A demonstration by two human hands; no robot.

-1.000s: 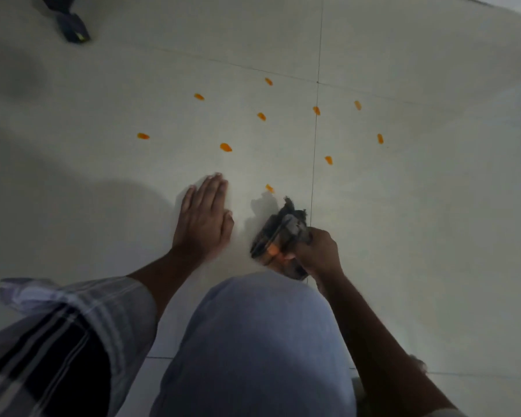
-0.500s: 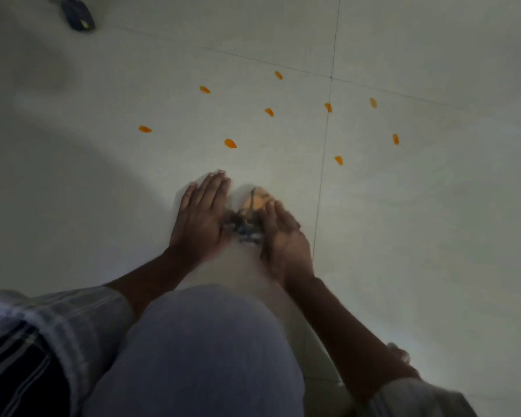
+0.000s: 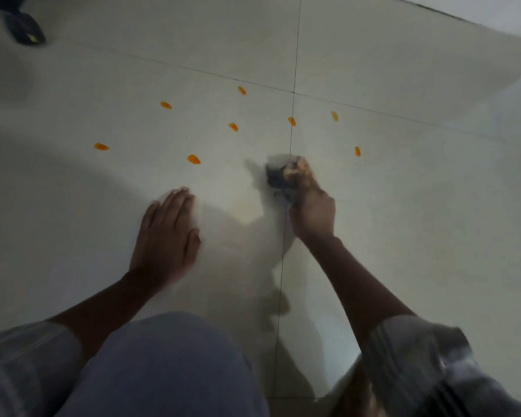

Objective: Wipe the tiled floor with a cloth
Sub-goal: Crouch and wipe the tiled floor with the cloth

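Observation:
My right hand (image 3: 312,210) grips a dark, bunched cloth (image 3: 278,177) with orange smears and holds it down on the pale tiled floor (image 3: 403,221), right on a grout line. My left hand (image 3: 166,236) lies flat on the tile to the left, fingers straight and spread, holding nothing. Several small orange blobs dot the floor beyond the hands, the nearest (image 3: 193,159) just ahead of my left hand and another (image 3: 357,151) to the right of the cloth. The frame is motion-blurred around the cloth.
My knee in grey trousers (image 3: 163,371) fills the bottom centre. A dark shoe or slipper (image 3: 24,27) lies at the far top left. A lighter band like a wall base or step (image 3: 494,13) runs across the top right corner.
My right hand has carried the cloth forward and to the right, away from my left hand. The orange blob that lay in front of the cloth is gone from view. My left hand stays flat.

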